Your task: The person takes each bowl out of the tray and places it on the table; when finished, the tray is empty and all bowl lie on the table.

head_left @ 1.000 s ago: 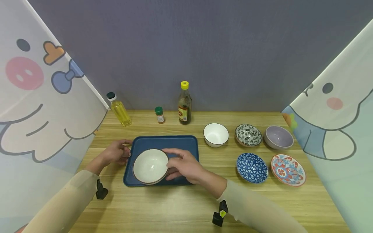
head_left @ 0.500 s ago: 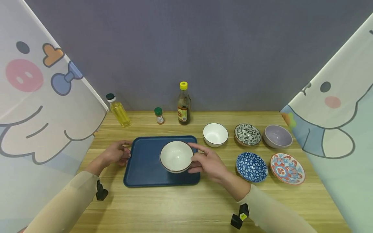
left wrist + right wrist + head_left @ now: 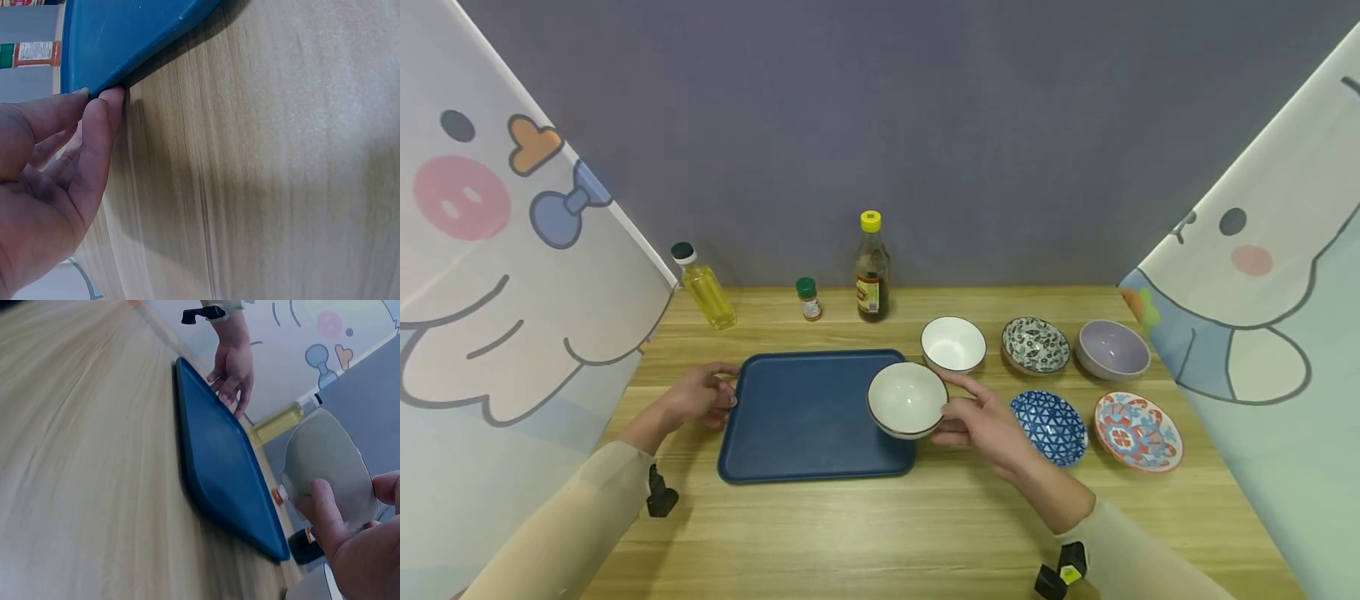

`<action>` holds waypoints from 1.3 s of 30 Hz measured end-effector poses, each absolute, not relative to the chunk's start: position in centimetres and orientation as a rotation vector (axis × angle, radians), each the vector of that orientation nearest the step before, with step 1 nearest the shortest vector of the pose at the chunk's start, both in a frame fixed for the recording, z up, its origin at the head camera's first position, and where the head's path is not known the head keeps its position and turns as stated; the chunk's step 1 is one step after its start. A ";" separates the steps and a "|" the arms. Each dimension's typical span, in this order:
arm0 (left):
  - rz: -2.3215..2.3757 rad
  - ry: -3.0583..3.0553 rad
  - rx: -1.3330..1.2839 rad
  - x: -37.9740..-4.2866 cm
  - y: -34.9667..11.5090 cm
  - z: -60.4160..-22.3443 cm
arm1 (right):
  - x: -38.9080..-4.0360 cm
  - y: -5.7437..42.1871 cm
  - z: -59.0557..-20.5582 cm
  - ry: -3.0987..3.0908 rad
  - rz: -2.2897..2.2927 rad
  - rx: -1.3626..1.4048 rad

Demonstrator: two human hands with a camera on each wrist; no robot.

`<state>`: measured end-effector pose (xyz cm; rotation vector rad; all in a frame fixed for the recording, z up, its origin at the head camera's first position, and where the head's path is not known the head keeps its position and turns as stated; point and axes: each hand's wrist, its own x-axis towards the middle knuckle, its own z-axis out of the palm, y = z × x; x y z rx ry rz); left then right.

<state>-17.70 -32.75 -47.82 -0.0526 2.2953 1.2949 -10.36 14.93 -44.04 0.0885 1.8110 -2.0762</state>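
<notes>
A white bowl with a thin dark rim (image 3: 907,399) is held up over the right end of the blue tray (image 3: 805,417). My right hand (image 3: 981,421) grips it at its right side; the right wrist view shows fingers against the outside of the bowl (image 3: 331,462). At the tray's left edge, my left hand (image 3: 703,393) pinches the rim. Up close in the left wrist view, thumb and fingers of the left hand (image 3: 62,150) meet at the tray's edge (image 3: 125,44).
Behind the tray stand an oil bottle (image 3: 709,292), a green-capped spice jar (image 3: 808,300) and a yellow-capped sauce bottle (image 3: 872,275). To the right are a white bowl (image 3: 953,343), black-patterned bowl (image 3: 1036,345), purple bowl (image 3: 1112,350), blue-patterned dish (image 3: 1052,427) and red-patterned dish (image 3: 1138,432).
My right hand has carried the white bowl rightward, from the tray's left-middle part to its right end. My left hand has stayed at the tray's left edge.
</notes>
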 end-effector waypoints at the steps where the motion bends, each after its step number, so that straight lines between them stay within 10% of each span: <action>1: 1.296 2.295 -0.061 -17.7 -32.7 -47.8 | -10.2 15.1 -44.1 1.819 -2.074 0.099; 39: 1.302 2.307 -0.048 -17.7 -32.8 -48.1 | -6.5 17.2 -47.4 2.077 -2.037 0.310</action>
